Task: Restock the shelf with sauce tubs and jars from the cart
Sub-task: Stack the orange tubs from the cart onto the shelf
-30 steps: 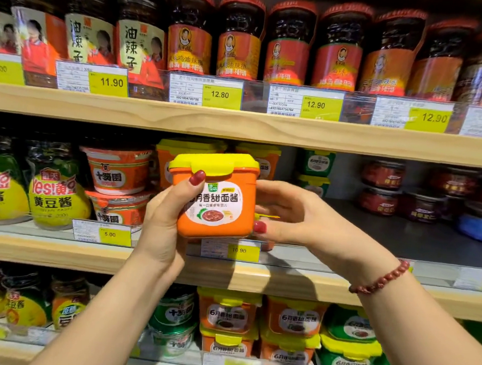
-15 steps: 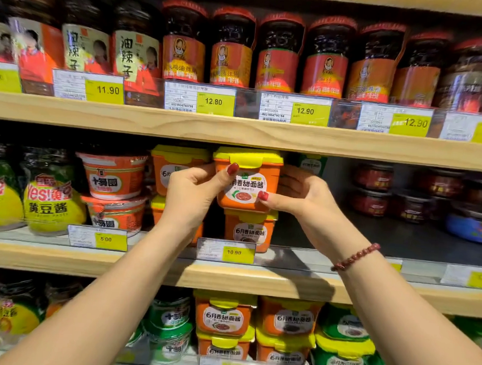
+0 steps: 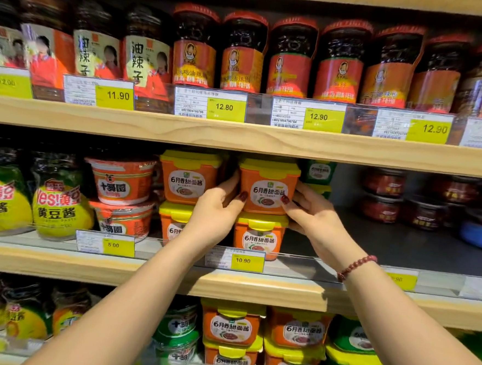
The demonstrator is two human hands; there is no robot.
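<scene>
Orange tubs, four on middle shelf; two hands

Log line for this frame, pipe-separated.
step: stacking | left hand: grips top tub | right hand: grips top tub | top tub: on lower tub, middle shelf

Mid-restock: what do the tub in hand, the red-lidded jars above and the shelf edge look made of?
Orange tub: opaque plastic, smooth and slightly glossy, with a yellow snap-on lid and a printed label.
Red-lidded jars: likely glass, since dark contents show through clear walls; the lids' material is unclear.
Shelf edge: pale wood or wood-look laminate, matte, with visible grain.
</scene>
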